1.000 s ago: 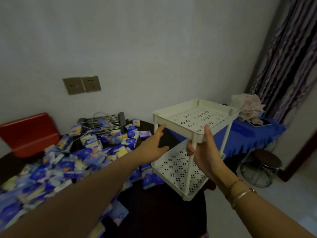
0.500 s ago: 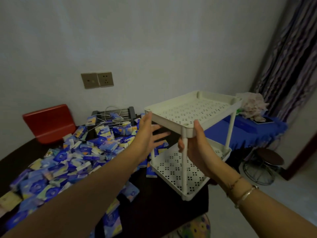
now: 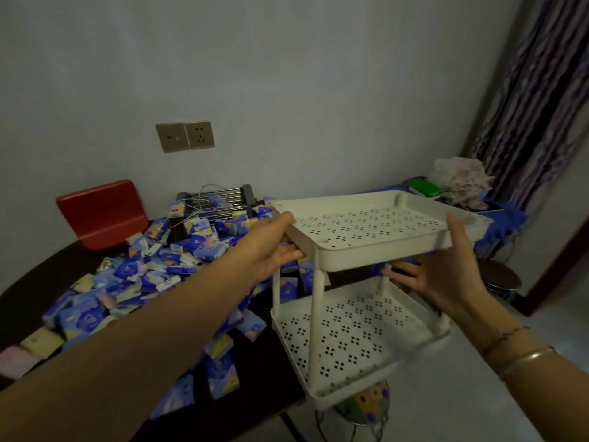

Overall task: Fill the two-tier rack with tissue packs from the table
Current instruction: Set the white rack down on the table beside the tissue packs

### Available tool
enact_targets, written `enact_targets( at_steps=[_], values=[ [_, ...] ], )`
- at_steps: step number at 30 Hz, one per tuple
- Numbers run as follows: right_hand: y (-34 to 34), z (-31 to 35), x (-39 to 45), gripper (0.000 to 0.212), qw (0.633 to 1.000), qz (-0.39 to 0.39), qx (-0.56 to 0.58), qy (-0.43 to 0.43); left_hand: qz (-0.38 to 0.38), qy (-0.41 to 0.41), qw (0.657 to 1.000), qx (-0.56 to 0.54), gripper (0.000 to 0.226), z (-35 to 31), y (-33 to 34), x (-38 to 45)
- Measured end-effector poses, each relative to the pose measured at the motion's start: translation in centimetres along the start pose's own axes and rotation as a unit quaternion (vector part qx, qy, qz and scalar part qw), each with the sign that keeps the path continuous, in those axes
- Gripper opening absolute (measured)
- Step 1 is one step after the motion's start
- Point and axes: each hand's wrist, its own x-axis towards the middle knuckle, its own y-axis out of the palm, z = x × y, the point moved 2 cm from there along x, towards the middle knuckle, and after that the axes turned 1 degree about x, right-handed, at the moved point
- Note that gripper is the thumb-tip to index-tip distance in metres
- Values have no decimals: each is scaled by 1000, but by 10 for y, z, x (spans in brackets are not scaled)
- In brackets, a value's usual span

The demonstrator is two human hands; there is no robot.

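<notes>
Right now, left hand (image 3: 271, 250) grips the left edge of the top tier of the white perforated plastic two-tier rack (image 3: 360, 282): thumb over the rim, fingers curled under it. Right hand (image 3: 446, 272) is spread wide at the right side, thumb up against the top tier's right rim, fingers straight and reaching beneath it; whether they press the underside I cannot tell. Both tiers are bare. Rack sits centre-right of frame, tilted; its lower tier overlaps the right end of the dark tabletop (image 3: 261, 378), and contact with the table is unclear.

Left and centre-left: a heap of blue-and-white tissue packs (image 3: 153, 275) covers the table, some just beside the rack's left legs. Behind the heap is a black wire-bar appliance (image 3: 220, 199) with a white cable, partly buried by packs. A red chair back (image 3: 102, 212) stands against the wall, with two beige wall sockets (image 3: 185, 136) above.

Right side: a blue-draped side table (image 3: 506, 218) is partly hidden by the rack, with a crumpled pinkish cloth (image 3: 462, 180) on it and a striped curtain (image 3: 541, 90) behind. Below the rack, a patterned stool (image 3: 366, 403) shows only in part. Gold bangles (image 3: 526, 358) are on the right wrist.
</notes>
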Motion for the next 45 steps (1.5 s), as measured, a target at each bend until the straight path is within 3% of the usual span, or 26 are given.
enact_targets(
  at_steps=[5, 13, 21, 24, 27, 30, 35, 42, 45],
  values=[
    [18, -18, 6, 46, 1000, -20, 18, -2, -34, -32, 999, -9, 30, 13, -25, -1],
    [47, -52, 38, 34, 997, 3, 77, -11, -74, 31, 995, 51, 23, 3, -50, 18],
    [48, -57, 78, 44, 996, 34, 87, -12, -105, 103, 988, 56, 39, 3, -56, 43],
    [37, -60, 78, 60, 993, 112, 26, 34, -113, 111, 987, 38, 42, 4, -56, 45],
    [13, -85, 71, 72, 964, 210, -103, 125, -117, 107, 985, 65, 47, 8, -58, 37],
    [0, -107, 77, 64, 928, 220, -257, 154, -126, 93, 986, 63, 55, 14, -60, 33],
    [5, -133, 111, 68, 796, 199, -562, 101, -135, 134, 979, 69, 49, 20, -63, 31],
    [9, -176, 138, 55, 722, 203, -662, -8, -107, 188, 974, 62, 47, 36, -71, 45],
    [7, -188, 149, 53, 703, 198, -681, -45, -58, 190, 978, 63, 60, 44, -77, 52]
  ],
)
